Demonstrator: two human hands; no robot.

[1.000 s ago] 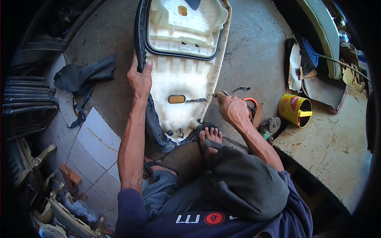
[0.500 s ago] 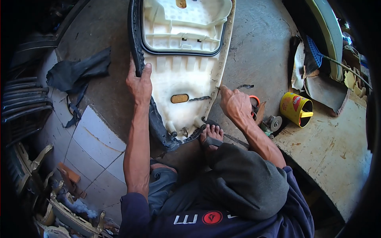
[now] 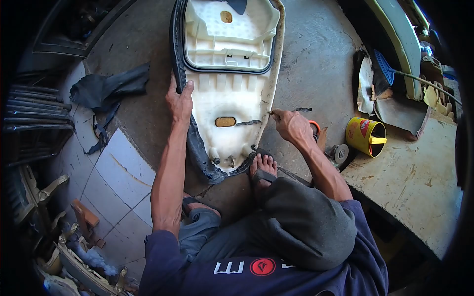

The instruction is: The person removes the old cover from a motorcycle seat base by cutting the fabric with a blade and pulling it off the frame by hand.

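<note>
A motorcycle seat [image 3: 232,96] lies underside up in front of me, its pale plastic base exposed and black cover material along the left and lower rim. My left hand [image 3: 180,102] grips the seat's left edge, thumb on top and fingers around the outside. At the right edge, my right hand [image 3: 292,126] is closed with its fingertips against the rim. Something small pokes out of those fingers, too little of it visible to name. A torn black strip [image 3: 248,122] rests on the base. My sandalled foot [image 3: 264,167] is beside the seat's narrow lower end.
Another black scrap [image 3: 302,109] lies on the floor past my right hand. Near it are an orange-handled tool [image 3: 314,127], an angle grinder [image 3: 338,154] and a yellow can [image 3: 366,137]. Dark cloth [image 3: 111,86] lies at left, with stacked dark frames [image 3: 39,116] beyond.
The camera view has shifted slightly, showing more of the seat's upper part. My right hand has moved a little down the right rim. My left hand keeps its hold.
</note>
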